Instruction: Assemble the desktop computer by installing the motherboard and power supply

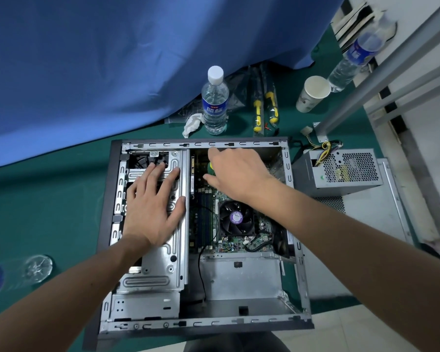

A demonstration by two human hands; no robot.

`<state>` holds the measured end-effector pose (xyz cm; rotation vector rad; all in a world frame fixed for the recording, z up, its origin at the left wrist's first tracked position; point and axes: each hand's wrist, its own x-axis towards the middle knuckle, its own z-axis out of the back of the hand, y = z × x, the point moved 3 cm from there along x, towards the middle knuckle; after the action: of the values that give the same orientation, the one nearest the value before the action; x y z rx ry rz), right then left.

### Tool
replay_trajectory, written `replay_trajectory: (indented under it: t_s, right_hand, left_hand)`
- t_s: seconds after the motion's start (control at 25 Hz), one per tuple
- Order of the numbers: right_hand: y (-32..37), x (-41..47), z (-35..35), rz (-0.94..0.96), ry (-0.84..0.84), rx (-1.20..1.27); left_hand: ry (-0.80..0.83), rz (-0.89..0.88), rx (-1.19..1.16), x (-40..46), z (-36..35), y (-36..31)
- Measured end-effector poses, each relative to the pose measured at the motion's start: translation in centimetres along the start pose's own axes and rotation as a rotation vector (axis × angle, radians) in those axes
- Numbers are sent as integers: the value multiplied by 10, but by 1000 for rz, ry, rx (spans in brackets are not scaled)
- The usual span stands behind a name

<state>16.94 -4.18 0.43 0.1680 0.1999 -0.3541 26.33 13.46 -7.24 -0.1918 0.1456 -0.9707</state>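
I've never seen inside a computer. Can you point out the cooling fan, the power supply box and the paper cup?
cooling fan [236,218]: head view, on its purple centre label.
power supply box [351,167]: head view, on its perforated top grille.
paper cup [313,94]: head view, on its white side wall.

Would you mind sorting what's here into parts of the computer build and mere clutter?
Job: computer case; motherboard; power supply; green-handled tool in right hand; left hand on drive cage.
Clutter: water bottle; paper cup; crumpled tissue.
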Motion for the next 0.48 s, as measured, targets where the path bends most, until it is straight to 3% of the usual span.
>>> replay_trajectory:
  t_s: [0.12,0.24,0.4,0.48]
  right_hand:
    - [-15,-22,6,-132,-97,106]
    - [-47,-64,12,-405,-196,344]
    - [-82,-126,-4,-789,-187,1073]
    - [-88,-158,-16,-866,-143,1429]
  left_hand:
    - [0,-4,-11,-1,1,-2]
    - [-7,-3,-27,-1,2,-4]
    - [1,-6,-7,-2,2,-5]
    - [-3,0,-4,-4,6,-8]
